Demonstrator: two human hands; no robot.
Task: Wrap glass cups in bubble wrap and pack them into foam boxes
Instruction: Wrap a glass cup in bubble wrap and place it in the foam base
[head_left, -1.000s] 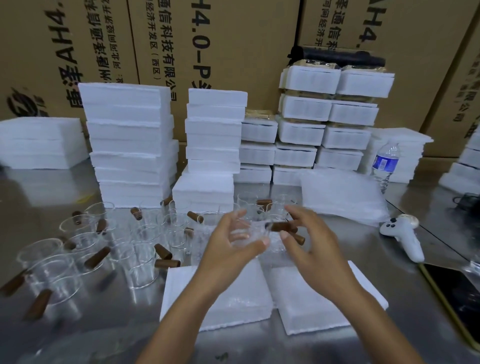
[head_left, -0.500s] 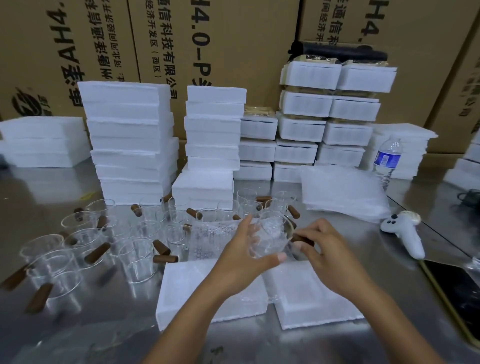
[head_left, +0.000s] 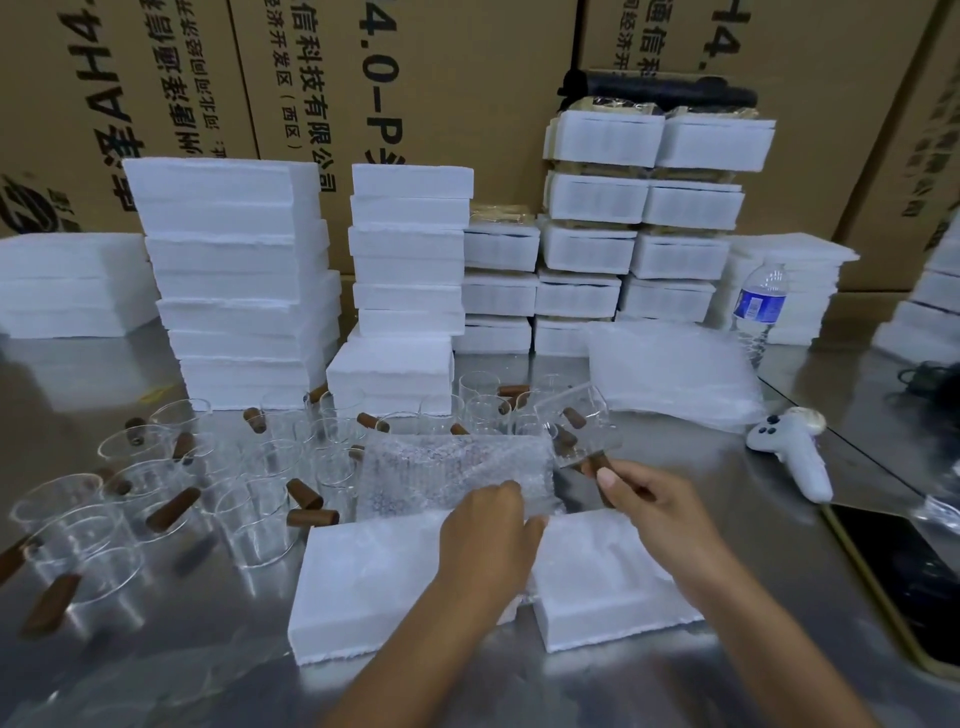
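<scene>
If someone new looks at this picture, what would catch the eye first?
The two hands in the middle: the right hand holds a glass cup by its brown handle, while the left hand holds a bubble wrap sheet. Behind them rise tall stacks of white foam boxes, and many more glass cups crowd the steel table at the left.

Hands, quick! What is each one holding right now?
Left hand: closed, pinching the bubble wrap sheet.
Right hand: closed, holding a glass cup by its brown handle.
</scene>
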